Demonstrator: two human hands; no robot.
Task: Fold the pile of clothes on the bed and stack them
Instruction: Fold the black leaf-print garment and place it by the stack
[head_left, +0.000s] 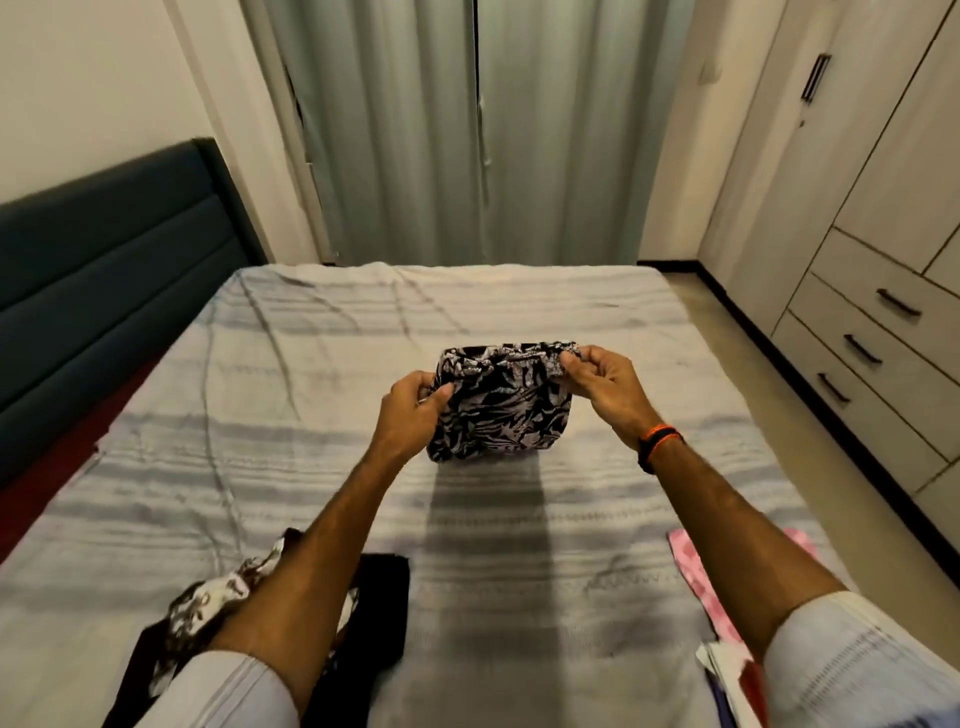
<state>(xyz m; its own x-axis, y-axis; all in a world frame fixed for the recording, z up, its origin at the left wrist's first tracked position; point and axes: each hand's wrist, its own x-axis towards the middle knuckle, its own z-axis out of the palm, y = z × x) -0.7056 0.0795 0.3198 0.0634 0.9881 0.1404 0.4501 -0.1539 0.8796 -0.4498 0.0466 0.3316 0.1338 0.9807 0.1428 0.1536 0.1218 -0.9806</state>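
A person is holding a folded black-and-white patterned garment (498, 400) up over the middle of the bed (311, 467), both arms reaching forward from the near edge. The left hand (413, 410) is pinching the garment's left upper corner, fingers curled round the cloth, and the right hand (602, 384) is gripping the gathered top edge at the right corner, thumb and fingers closed on it. The garment is hanging between the two hands as a compact, roughly square bundle, its lower edge looking to be just above the striped grey bedsheet, where it is casting a long shadow toward the near side. A black and orange band (657, 444) is sitting on the right wrist. On the near left of the bed a loose heap of clothes (218, 597) is lying partly under the left forearm, a brown-and-white printed piece beside a dark one (382, 603). On the near right a pink patterned cloth (696, 571) is lying by the right forearm. A dark blue padded headboard (104, 291) is running along the left side, grey curtains (467, 130) are hanging at the far end, and a pale wardrobe with drawers (872, 312) is standing on the right
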